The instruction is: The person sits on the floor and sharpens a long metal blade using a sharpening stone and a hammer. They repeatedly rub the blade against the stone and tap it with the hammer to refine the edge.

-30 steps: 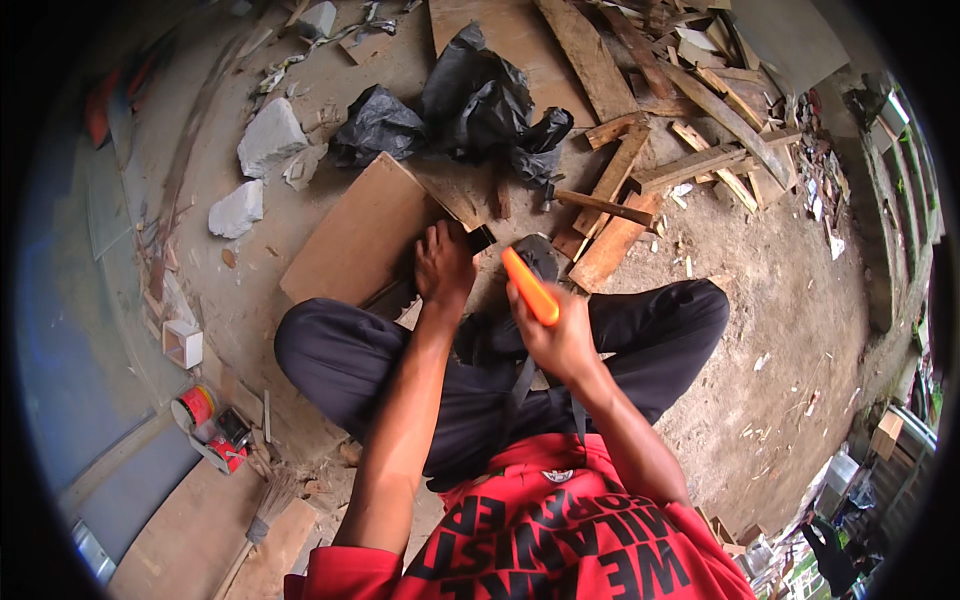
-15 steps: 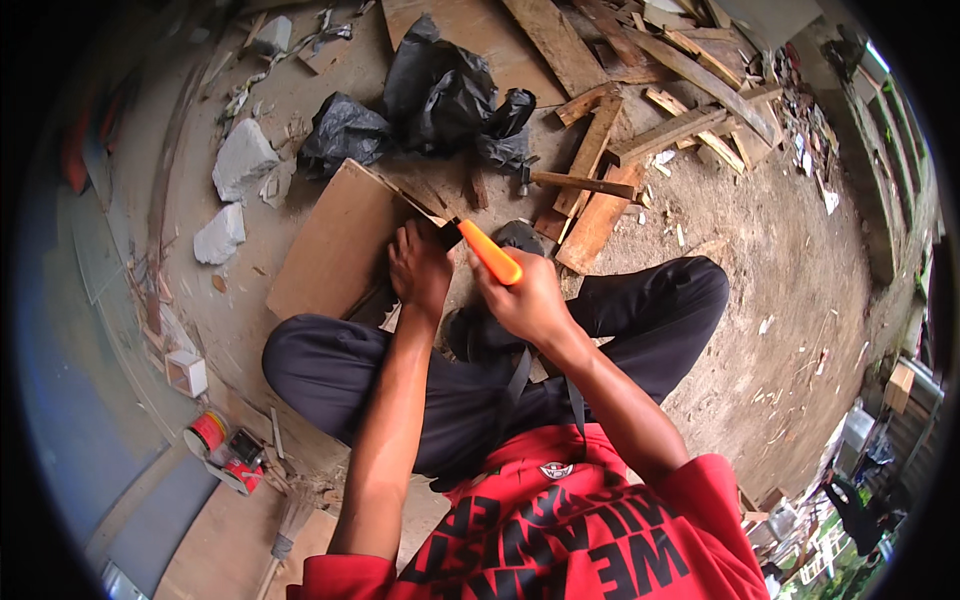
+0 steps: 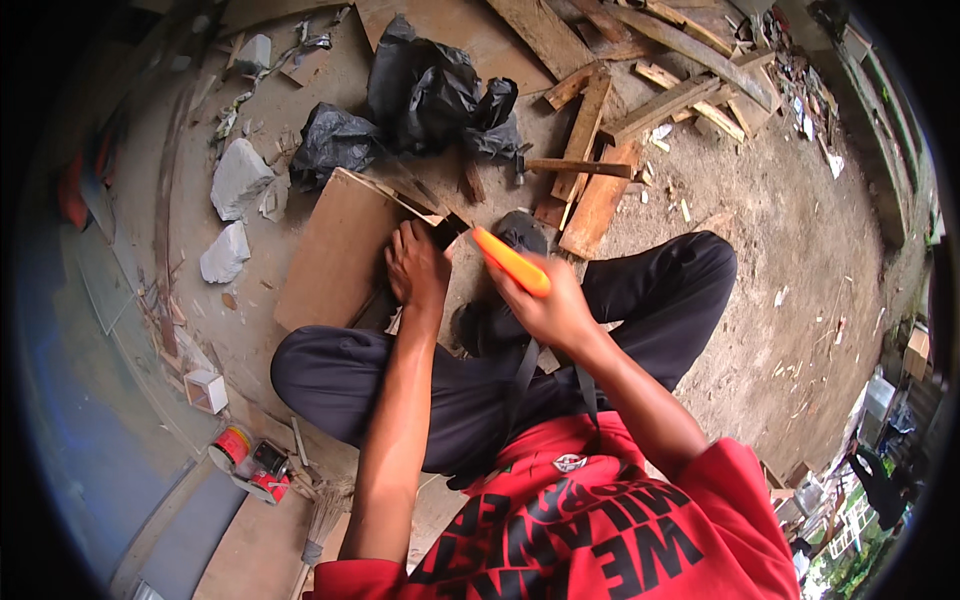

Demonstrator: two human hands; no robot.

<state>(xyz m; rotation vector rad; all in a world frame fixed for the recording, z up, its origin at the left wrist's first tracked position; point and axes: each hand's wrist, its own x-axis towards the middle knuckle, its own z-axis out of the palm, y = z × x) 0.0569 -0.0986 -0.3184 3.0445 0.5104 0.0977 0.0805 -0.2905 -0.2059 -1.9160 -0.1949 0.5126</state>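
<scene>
My right hand [image 3: 550,305] is closed around the orange handle of a handsaw [image 3: 512,262]. Its dark, thin blade runs away toward the upper left, along the far right corner of a brown wooden board [image 3: 335,255]. Exactly where the teeth meet the wood is hard to make out. The board lies tilted in front of my left knee, with a pale cut edge on its far side. My left hand [image 3: 418,268] grips the board's right edge with bent fingers, close beside the saw; its thumb is hidden.
Black plastic bags [image 3: 425,95] lie just beyond the board. A hammer [image 3: 575,167] rests by scrap planks [image 3: 603,205] at the far right. Broken white blocks [image 3: 240,180] sit to the left. Near my left knee are a red tin [image 3: 232,447] and a brush [image 3: 325,515].
My right hand has drawn the saw handle slightly back toward me and to the right. The left hand stays on the board, and the whole view has shifted a little.
</scene>
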